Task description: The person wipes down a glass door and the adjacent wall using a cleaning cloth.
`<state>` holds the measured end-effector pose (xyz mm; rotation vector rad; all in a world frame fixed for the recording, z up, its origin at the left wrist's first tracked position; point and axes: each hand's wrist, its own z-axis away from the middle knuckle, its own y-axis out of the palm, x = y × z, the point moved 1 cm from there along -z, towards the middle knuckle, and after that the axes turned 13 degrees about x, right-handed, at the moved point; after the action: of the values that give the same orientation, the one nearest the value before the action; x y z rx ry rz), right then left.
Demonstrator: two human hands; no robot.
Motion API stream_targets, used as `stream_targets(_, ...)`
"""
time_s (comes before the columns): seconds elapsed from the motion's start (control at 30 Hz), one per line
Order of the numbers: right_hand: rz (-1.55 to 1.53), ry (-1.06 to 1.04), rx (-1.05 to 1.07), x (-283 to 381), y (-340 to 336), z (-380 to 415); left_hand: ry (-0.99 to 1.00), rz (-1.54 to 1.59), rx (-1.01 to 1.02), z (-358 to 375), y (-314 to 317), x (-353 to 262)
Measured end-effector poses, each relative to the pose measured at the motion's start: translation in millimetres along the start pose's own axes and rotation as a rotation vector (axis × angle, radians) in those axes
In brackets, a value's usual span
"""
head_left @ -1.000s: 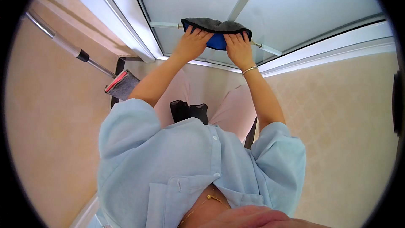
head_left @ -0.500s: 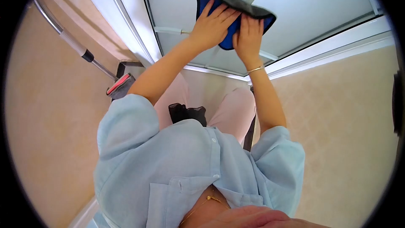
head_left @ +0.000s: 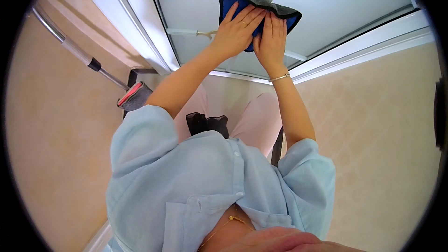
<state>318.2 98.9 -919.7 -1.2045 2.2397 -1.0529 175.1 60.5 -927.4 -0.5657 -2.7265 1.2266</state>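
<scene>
A blue microfibre cloth with a dark edge and a grey reverse side lies against the pale panel of a white-framed door. My left hand, wearing a ring, holds the cloth there with long, nearly straight fingers over its blue face. Close beside it, my right hand holds the cloth's right part, fingers together and thumb toward the left hand. A bracelet circles the right wrist. Along the top, the cloth's grey side folds over; the fingertips rest near that fold.
On the left, a mop with a metal pole leans by the beige wall. Pale bars cross the panel, and a small light-coloured hook-like piece sits left of my hands. Black sheer fabric lies at my lap, between my pink-trousered legs.
Both hands and the cloth have shifted slightly; the right hand moved a little left and up, closer to the left one. The cloth's grey fold looks flatter.
</scene>
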Motion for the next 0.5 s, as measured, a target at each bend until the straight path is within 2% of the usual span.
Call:
stream_targets(0.1,0.011,0.007,0.057,-1,10,8,-0.057,-0.007,0.005,9,4,-4)
stream_targets(0.2,0.046,-0.010,0.176,-2,23,30,-0.086,-0.064,0.126,36,21,1)
stream_targets(0.3,0.047,0.001,0.228,2,21,35,-0.099,-0.040,0.153,47,20,7)
stream_targets(0.5,0.055,-0.076,-0.042,3,-21,-33,-0.088,-0.037,-0.059,-15,-30,12)
